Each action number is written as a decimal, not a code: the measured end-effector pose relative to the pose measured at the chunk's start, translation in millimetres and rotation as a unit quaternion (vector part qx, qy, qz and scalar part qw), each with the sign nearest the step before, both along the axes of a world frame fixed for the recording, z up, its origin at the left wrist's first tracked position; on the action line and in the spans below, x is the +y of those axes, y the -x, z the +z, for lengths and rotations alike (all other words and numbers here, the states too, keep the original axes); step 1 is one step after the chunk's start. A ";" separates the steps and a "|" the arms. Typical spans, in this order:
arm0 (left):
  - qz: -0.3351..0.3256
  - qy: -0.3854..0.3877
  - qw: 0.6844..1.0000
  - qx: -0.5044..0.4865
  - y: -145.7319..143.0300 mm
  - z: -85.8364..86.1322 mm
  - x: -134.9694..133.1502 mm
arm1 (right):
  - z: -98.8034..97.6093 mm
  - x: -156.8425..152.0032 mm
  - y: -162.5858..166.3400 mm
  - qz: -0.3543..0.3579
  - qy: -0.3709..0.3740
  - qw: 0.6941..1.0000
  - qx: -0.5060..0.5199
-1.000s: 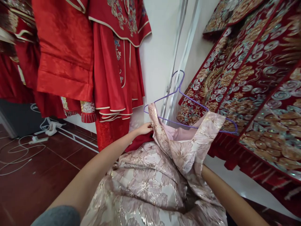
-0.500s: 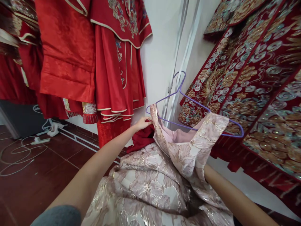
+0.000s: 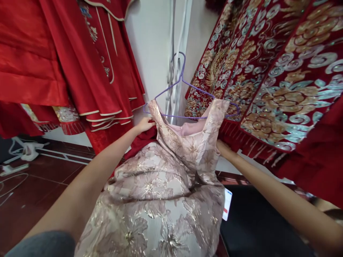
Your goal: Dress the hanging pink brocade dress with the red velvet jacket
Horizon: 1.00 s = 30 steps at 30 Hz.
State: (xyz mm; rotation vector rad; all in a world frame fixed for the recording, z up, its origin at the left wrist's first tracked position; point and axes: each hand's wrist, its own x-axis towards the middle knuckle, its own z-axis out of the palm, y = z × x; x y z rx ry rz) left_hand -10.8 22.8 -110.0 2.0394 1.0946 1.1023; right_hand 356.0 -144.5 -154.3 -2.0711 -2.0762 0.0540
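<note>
A sleeveless pale pink dress (image 3: 171, 171) with shiny gold flowers hangs by its straps on a purple hanger (image 3: 182, 79). My left hand (image 3: 146, 124) is closed on the dress's edge just below the left strap. Dark red cloth (image 3: 142, 142) lies under that hand and behind the dress. On the other side, my right hand (image 3: 220, 148) reaches in behind the bodice at the right armhole, its fingers hidden by the fabric. A white tag (image 3: 227, 204) dangles at the dress's right side.
Red garments (image 3: 80, 60) hang at the left, and a dark red embroidered garment (image 3: 278, 82) with fringe hangs at the right. White straps (image 3: 184, 32) run down the wall behind the hanger. A black flat surface (image 3: 259, 221) is at lower right; white cables (image 3: 13, 182) lie on the floor.
The view has turned to the right and closer. The dress now hangs straighter and more spread out, and its white tag and the black surface have come into sight. My left hand keeps its grip.
</note>
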 end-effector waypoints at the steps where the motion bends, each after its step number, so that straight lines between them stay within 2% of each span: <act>1: -0.001 0.001 1.000 0.001 -1.2 1.4 -0.4 | -4.3 -0.4 -5.4 -0.008 0.007 1.000 0.005; 7: 0.045 0.011 0.999 -0.028 8.9 13.1 -5.4 | -16.7 0.7 -30.6 -0.078 -0.014 0.995 0.067; 14: 0.134 0.026 0.991 0.007 32.2 20.4 -20.6 | -10.8 4.6 -31.0 -0.123 -0.044 0.979 0.156; 20: 0.122 0.023 0.991 0.043 45.3 24.8 -23.6 | -3.8 9.6 -20.9 -0.120 -0.054 0.961 0.242; 28: 0.114 0.048 0.990 0.067 62.2 24.7 -17.4 | -2.2 6.4 -15.3 -0.103 -0.029 0.909 0.403; 30: 0.108 0.060 0.986 0.111 67.6 26.0 -14.8 | -6.1 0.8 -2.6 -0.076 -0.019 0.874 0.480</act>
